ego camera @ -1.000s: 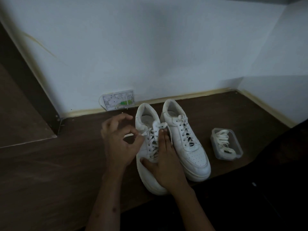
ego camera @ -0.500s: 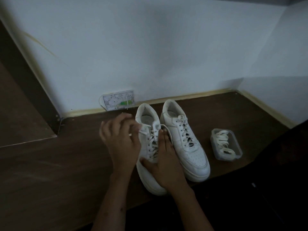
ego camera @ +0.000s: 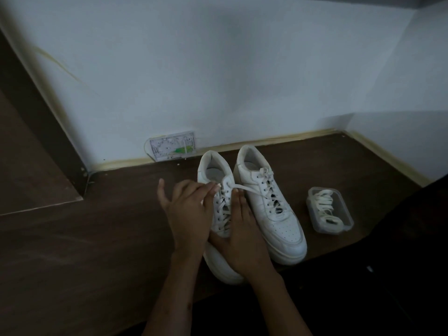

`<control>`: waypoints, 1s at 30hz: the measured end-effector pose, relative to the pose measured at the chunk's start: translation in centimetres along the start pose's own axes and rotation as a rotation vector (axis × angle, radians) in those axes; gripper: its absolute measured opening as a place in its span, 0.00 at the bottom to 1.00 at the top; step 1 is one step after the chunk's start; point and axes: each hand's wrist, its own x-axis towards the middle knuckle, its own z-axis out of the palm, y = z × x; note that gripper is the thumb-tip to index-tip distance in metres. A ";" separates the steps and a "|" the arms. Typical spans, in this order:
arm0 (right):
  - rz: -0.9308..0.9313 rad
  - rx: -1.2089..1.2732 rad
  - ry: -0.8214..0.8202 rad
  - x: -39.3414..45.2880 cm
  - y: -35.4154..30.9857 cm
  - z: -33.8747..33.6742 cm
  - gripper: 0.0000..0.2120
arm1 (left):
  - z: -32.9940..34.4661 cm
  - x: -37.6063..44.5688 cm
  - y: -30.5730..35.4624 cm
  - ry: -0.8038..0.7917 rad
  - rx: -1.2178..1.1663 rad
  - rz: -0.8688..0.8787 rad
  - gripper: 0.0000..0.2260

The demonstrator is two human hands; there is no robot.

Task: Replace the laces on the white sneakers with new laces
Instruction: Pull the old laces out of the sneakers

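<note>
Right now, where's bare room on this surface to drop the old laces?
Free: the wide dark wood left of the left hand, and the strip between the right sneaker and the plastic box. Crowded: around the left sneaker, under both hands.

L hand back at top eyelets of L shoe

L hand moved right, from beside the left sneaker w/ thumb+finger in a loop 1 s ago, to over its top eyelets; fingertips now at the lace end, thumb spread out to the left. Lace end now runs right across the other sneaker.
</note>
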 end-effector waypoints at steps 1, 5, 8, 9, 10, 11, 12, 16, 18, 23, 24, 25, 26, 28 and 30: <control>-0.001 0.001 0.006 0.0 0.0 0.0 0.55 | 0.1 0.0 -0.2 0.016 0.003 0.020 0.07; -0.022 -0.008 0.004 0.0 -0.1 0.0 0.51 | -0.3 0.1 -0.4 0.049 0.017 0.054 0.07; -0.029 -0.009 -0.009 0.0 0.0 -0.2 0.49 | -1.0 0.4 -0.3 0.208 -0.090 -0.092 0.08; -0.030 -0.016 -0.012 0.0 0.0 -0.3 0.49 | -1.3 0.5 -0.4 0.275 -0.137 -0.145 0.07; -0.027 -0.022 -0.013 0.0 0.0 -0.3 0.49 | -1.5 0.6 -0.5 0.315 -0.164 -0.184 0.08; -0.026 -0.027 -0.014 0.0 0.0 -0.3 0.50 | -1.7 0.7 -0.6 0.320 -0.172 -0.212 0.09; -0.024 -0.031 -0.016 0.0 0.0 -0.2 0.50 | -1.8 0.7 -0.6 0.296 -0.169 -0.239 0.11; -0.024 -0.024 -0.025 -0.1 0.1 -0.3 0.49 | -1.7 1.0 -0.6 0.104 -0.094 -0.216 0.19; -0.025 -0.023 -0.024 0.0 0.0 -0.2 0.50 | -1.1 0.8 -0.5 0.004 -0.022 -0.090 0.19; -0.012 -0.041 -0.016 0.0 -0.1 -0.1 0.51 | -0.1 0.2 0.1 -0.019 -0.051 -0.058 0.08; -0.012 -0.039 -0.015 0.0 -0.1 0.0 0.52 | -0.1 0.2 0.0 -0.008 -0.048 -0.067 0.07; -0.012 -0.035 -0.012 0.0 0.0 0.0 0.53 | 0.0 0.2 -0.1 -0.004 -0.044 -0.070 0.06; -0.009 -0.033 -0.007 0.0 0.0 0.0 0.54 | 0.1 0.2 -0.2 -0.007 -0.031 -0.065 0.06; -0.004 -0.023 -0.002 0.0 0.0 0.1 0.54 | 0.2 0.1 -0.1 -0.012 -0.005 -0.062 0.07; -0.005 -0.016 -0.001 0.0 0.0 0.1 0.54 | 0.2 0.0 0.0 0.031 -0.044 -0.127 0.07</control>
